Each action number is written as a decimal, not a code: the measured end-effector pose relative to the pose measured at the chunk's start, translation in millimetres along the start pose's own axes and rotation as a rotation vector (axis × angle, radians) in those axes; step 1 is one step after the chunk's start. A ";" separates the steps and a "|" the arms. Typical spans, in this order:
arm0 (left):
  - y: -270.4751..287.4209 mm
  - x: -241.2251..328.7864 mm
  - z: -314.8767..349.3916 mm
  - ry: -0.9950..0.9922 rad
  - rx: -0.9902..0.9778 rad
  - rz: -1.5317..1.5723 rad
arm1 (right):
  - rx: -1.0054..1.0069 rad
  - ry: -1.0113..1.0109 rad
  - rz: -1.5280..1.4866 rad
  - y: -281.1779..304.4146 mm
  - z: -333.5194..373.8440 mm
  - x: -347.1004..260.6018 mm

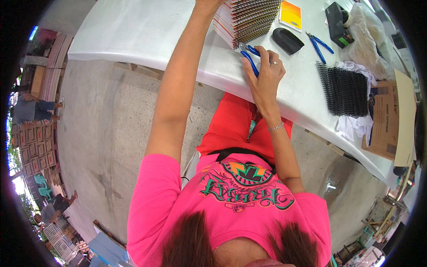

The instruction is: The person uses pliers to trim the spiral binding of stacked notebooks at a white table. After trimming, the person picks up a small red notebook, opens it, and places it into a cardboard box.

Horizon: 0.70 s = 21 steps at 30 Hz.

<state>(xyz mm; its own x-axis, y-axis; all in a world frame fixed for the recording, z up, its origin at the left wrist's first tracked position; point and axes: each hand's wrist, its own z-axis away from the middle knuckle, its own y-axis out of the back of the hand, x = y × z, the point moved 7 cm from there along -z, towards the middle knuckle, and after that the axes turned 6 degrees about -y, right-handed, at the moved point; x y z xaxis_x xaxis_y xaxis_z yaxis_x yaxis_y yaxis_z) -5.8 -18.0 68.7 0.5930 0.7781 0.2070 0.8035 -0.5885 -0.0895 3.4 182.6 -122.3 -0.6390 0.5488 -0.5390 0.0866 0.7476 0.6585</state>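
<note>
**A slip of the cutters (247, 60) could mark the coil-bound stack (255, 22)**

The right hand (267, 71) grasps the cutters by their 2 blue handles, the metal tips right beside the near corner of the stack, which stands at the top of the view on the tabletop (133, 40). Whether the tips touch it, I cannot tell. If they strayed while squeezing, they could nick page edges or bite the wrong coil loop, since the loops sit so close together.

The left hand (208, 2) is mostly cut off by the upper edge, so its grip cannot be told. Without firm support there, a push from the tool could make the stack slide or fan out.

Off to the right, the mass of black coils (344, 91) could tangle if dragged, and the spare blue-handled pliers (318, 46) could be knocked by a wide elbow.
</note>
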 end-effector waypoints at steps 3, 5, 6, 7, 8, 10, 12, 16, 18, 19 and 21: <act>0.0 0.7 -0.2 -0.020 0.000 -0.014 | 0.001 0.001 -0.015 -1.5 -2.0 -1.4; -0.2 1.8 -0.5 -0.035 -0.010 -0.030 | -0.034 -0.021 -0.010 -1.4 -3.3 -0.8; 0.3 1.5 -0.3 -0.030 -0.010 -0.025 | -0.053 -0.032 -0.009 -0.6 -4.9 -1.3; 0.4 1.2 -0.2 -0.026 -0.009 -0.020 | -0.123 -0.052 -0.048 -1.7 -8.6 0.3; 0.5 0.8 -0.1 -0.021 -0.009 -0.015 | -0.193 -0.072 -0.086 -1.1 -14.9 3.5; -1.2 0.8 -0.3 -0.022 -0.003 -0.018 | -0.371 -0.168 -0.171 -0.2 -29.1 11.8; -1.4 2.5 0.9 -0.026 -0.005 -0.031 | -0.590 -0.314 -0.266 -0.3 -43.8 19.8; 0.0 -1.9 2.3 -0.026 0.025 -0.015 | -0.753 -0.327 -0.256 -0.4 -52.4 19.7; -2.1 -5.9 1.6 -0.023 0.027 0.009 | -0.508 -0.095 -0.216 4.1 -49.9 20.8; -1.8 -6.3 0.9 -0.031 0.010 0.006 | -0.388 0.019 -0.195 7.5 -45.1 17.4; -1.5 -4.8 0.8 -0.035 -0.002 0.000 | -0.260 0.090 -0.075 11.5 -31.2 17.2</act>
<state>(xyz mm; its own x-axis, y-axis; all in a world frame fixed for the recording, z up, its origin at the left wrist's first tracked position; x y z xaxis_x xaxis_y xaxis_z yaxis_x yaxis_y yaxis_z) -9.8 -20.7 67.1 0.5945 0.7854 0.1726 0.8034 -0.5889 -0.0875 -30.4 188.9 -107.6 -0.7027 0.4509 -0.5503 -0.1554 0.6575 0.7373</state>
